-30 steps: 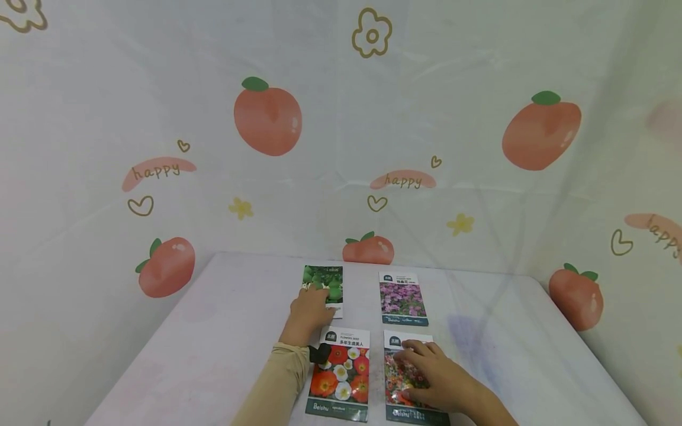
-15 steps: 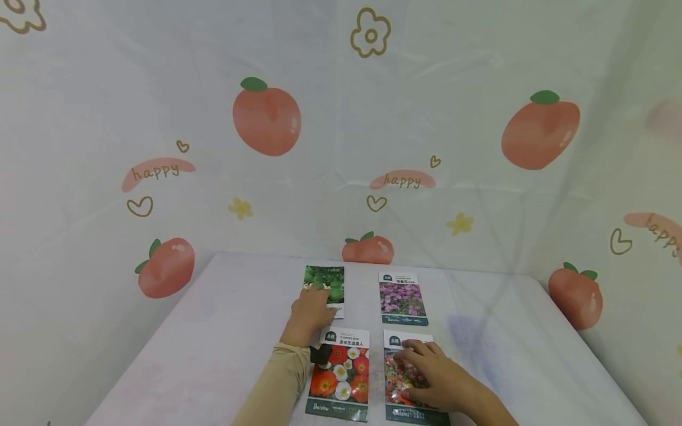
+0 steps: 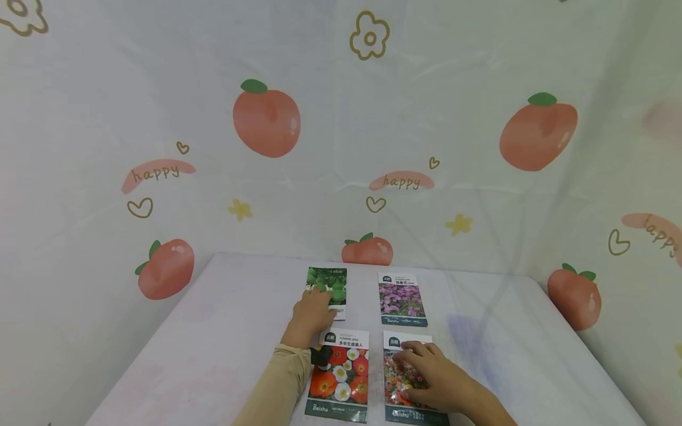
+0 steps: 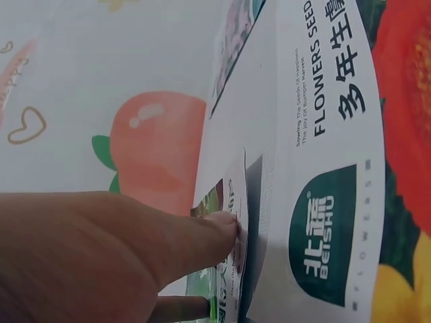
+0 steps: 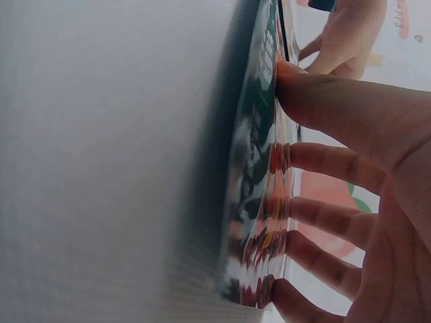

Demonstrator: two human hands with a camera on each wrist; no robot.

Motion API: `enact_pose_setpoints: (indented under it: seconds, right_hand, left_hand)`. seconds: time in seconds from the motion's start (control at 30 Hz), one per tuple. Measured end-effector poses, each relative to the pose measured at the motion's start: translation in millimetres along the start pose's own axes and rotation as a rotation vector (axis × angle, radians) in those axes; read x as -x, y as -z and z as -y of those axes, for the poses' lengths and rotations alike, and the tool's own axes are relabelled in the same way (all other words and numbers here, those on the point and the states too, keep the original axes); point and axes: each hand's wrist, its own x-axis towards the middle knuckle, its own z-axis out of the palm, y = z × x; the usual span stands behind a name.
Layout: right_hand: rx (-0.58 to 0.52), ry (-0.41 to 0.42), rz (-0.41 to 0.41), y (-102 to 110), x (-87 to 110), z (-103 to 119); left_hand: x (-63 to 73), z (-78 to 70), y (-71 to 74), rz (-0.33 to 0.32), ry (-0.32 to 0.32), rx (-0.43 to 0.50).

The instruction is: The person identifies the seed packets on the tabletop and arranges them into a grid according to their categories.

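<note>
Four-cornered on the table lie several flat seed packets. My left hand (image 3: 311,310) rests its fingertips and thumb on the green-pictured seed packet (image 3: 337,278) at the back left, covering part of its front. My right hand (image 3: 439,378) touches the seed packet with small mixed flowers (image 3: 394,384) at the front right, its fingers spread over the face. In the right wrist view, the thumb and fingertips (image 5: 296,155) meet that packet's surface. Below my left wrist is the poppy seed packet (image 3: 341,378), whose white top (image 4: 323,202) looms large in the left wrist view.
A purple-flower seed packet (image 3: 402,299) lies at the back right. The white table (image 3: 213,355) ends against a printed cloth backdrop (image 3: 319,201) with peaches and hearts. A black strap piece (image 3: 321,356) on my left wrist overlaps the poppy packet.
The green-pictured packet has slid slightly to the right under my left hand. My right hand and the other packets keep their places.
</note>
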Motion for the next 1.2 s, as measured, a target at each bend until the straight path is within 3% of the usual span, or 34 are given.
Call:
enact_pose_setpoints:
  seconds: [0.47, 1.2]
  right_hand:
    - [0.01, 0.032, -0.018, -1.0, 2.8, 1.1]
    - [-0.005, -0.023, 0.012, 1.6, -0.4, 3.5]
  left_hand:
    - [0.1, -1.1, -2.2, 0.022, -0.031, 0.018]
    - [-1.5, -10.7, -9.5, 0.026, -0.107, 0.02]
